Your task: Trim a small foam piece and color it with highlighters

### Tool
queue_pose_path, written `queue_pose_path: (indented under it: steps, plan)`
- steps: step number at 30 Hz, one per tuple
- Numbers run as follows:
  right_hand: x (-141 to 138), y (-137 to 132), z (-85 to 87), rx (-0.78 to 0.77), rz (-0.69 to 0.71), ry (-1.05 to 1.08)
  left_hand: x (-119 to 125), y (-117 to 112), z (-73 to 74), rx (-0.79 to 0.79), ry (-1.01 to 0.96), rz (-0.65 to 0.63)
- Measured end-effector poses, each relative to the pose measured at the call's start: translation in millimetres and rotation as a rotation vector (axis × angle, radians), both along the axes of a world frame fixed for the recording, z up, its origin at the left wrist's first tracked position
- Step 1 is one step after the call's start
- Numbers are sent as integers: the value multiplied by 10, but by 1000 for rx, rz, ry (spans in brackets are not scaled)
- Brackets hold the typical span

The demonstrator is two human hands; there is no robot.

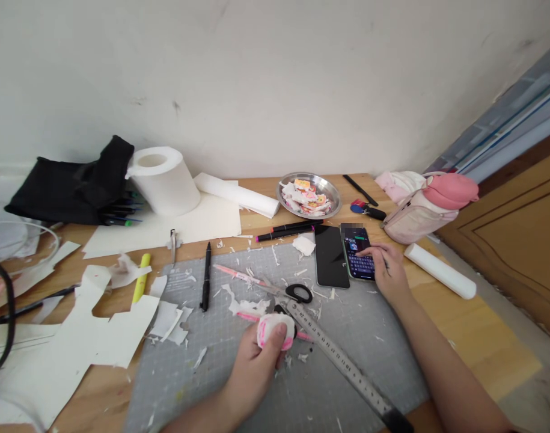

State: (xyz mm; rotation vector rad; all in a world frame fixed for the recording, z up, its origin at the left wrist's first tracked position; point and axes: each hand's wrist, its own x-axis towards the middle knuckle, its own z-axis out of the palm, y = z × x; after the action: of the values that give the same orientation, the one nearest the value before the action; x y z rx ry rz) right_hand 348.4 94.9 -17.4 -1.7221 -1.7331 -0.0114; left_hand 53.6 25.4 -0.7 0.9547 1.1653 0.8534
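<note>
My left hand [261, 352] is closed around a small rounded white piece with pink marks [271, 331], its thumb pressed on top; whether it is folded paper I cannot tell. Beneath and beside it on the grey cutting mat [202, 373] lie black-handled scissors [299, 293], partly hidden, and a steel ruler [342, 364] set slantwise. At the right, my right hand [389, 267] reaches over a lit phone [359, 264] showing a keyboard. Its index finger is stretched onto the screen, the others loosely bent. A second phone [331, 255] with a dark screen lies just left of it.
A metal dish [338, 201] holds coloured paper pieces. Around stand a tissue roll [166, 186], black pouch [58, 186] and pink bottle [419, 207]. A black pen [206, 276], yellow marker [141, 279], cut paper [80, 343], and scraps lie about. The wall [275, 90] rises behind.
</note>
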Motion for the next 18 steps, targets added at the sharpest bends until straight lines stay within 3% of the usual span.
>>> queue_pose_path:
  steps: [10, 18]
  plan:
    - [37, 9, -9, 42, -167, 18, 3, 16, 17, -1, 1, -6]
    - [-30, -14, 5, 47, -10, -29, 2, -9, -43, 3, -27, 2]
